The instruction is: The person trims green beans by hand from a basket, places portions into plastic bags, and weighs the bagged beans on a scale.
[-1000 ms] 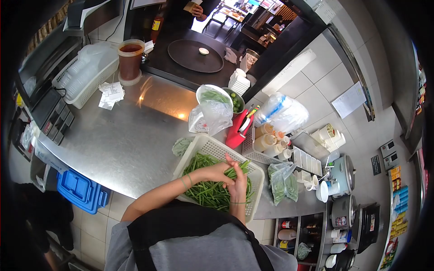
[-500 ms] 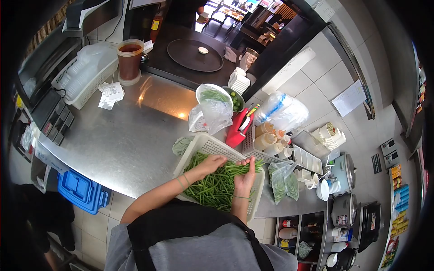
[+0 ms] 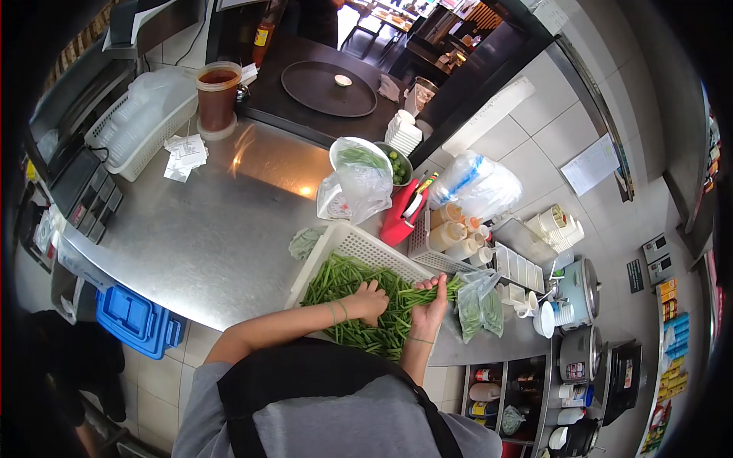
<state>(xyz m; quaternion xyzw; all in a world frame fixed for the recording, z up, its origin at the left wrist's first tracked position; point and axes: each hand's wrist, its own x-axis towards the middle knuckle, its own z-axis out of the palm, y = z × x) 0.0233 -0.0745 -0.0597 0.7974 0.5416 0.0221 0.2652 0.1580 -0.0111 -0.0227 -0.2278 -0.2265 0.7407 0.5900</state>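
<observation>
A white perforated basket (image 3: 365, 243) full of cut green beans (image 3: 336, 278) stands at the counter's edge in front of me. My right hand (image 3: 431, 309) is closed around a bunch of green beans at the basket's right side, the bunch pointing right past the rim. My left hand (image 3: 370, 303) is down on the pile in the middle, fingers bent around some beans, their tips partly hidden. A clear plastic bag of greens (image 3: 479, 305) lies right of the basket.
Behind the basket are a bagged bowl of greens (image 3: 360, 179), a red holder (image 3: 401, 217) and sauce bottles (image 3: 450, 233). A grey-green cloth (image 3: 305, 243) touches the basket's left side. A tub of red-brown sauce (image 3: 217, 103) stands far left; a blue bin (image 3: 137, 320) sits below the counter.
My left hand has moved away from the bunch and down into the pile. My right hand, still holding its bunch, has shifted slightly right and lower.
</observation>
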